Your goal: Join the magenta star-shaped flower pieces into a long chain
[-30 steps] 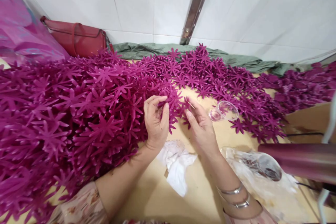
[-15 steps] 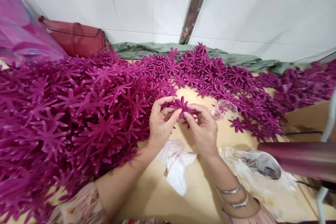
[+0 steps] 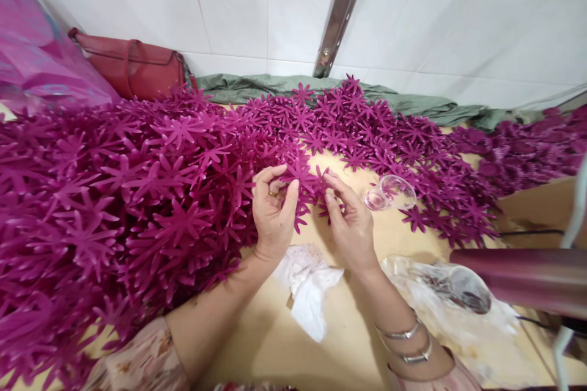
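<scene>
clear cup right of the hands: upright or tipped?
Tipped. The cup lies on its side on the table, its mouth facing right, beside the flowers.

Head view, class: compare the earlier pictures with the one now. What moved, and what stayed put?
The left hand and right hand, pinched close together half a second ago, have drawn slightly apart, both still gripping the magenta flower pieces. The flower pile, white cloth, clear cup and red bag stayed put.

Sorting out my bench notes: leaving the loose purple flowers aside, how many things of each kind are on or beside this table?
Red handbag: 1
White rag: 1
Clear cup: 1
Clear plastic bag: 1
Green cloth: 1
Bangles: 2
Total: 7
</scene>
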Demonstrator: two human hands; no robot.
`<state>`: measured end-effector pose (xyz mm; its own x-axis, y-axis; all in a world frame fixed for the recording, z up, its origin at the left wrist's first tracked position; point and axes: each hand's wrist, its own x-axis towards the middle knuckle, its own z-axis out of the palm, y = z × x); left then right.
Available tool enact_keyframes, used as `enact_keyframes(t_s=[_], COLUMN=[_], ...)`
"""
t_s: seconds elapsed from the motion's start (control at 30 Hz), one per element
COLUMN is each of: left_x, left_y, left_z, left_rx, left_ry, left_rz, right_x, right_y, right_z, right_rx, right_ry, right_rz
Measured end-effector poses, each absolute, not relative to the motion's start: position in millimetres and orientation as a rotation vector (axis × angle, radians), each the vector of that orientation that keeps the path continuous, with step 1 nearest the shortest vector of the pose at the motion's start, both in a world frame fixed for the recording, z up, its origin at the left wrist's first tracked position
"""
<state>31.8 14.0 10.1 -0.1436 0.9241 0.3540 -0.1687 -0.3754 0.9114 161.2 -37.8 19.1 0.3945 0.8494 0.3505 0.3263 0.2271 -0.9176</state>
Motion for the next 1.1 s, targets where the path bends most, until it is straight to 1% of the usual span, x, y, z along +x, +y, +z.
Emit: enact_keyframes(t_s=[0.1, 0.17, 0.43, 0.57, 0.67, 0.77, 0.93, 1.0, 1.1], left_x=[32.6, 33.5, 36.2, 37.6, 37.9, 37.4, 36.8, 36.6, 35.9], left_y=[11.4, 9.5, 7.2, 9.2, 10.5, 11.9, 15.9, 17.9, 19.7], left_z=[9.5, 10.0, 12.9, 12.3, 12.8, 13.6, 12.0, 10.3, 8.7], left_rx=[1.326, 1.342, 1.138, 1.073, 1.084, 1.116, 1.089, 1.061, 1.024], left_ry=[0.921, 0.880, 0.665, 0.603, 0.598, 0.653, 0.717, 0.725, 0.719], left_rz=[1.598, 1.536, 1.313, 1.309, 1.315, 1.336, 1.398, 1.417, 1.426], right_x=[160.8, 160.9, 159.6, 163.5, 163.9, 161.5, 159.3, 159.7, 159.8], right_y=[-40.7, -41.8, -39.4, -38.0, -37.6, -37.2, -34.7, -33.4, -33.6], right_z=[25.0, 28.6, 25.5, 21.4, 20.5, 22.0, 26.1, 27.2, 28.5], right_rx=[-1.376, -1.385, -1.346, -1.326, -1.261, -1.185, -1.096, -1.060, -1.072], right_ry=[-1.247, -1.250, -1.268, -1.208, -1.126, -0.958, -0.676, -0.617, -0.639], right_rz=[0.257, 0.163, 0.206, 0.319, 0.463, 0.646, 0.848, 0.885, 0.831])
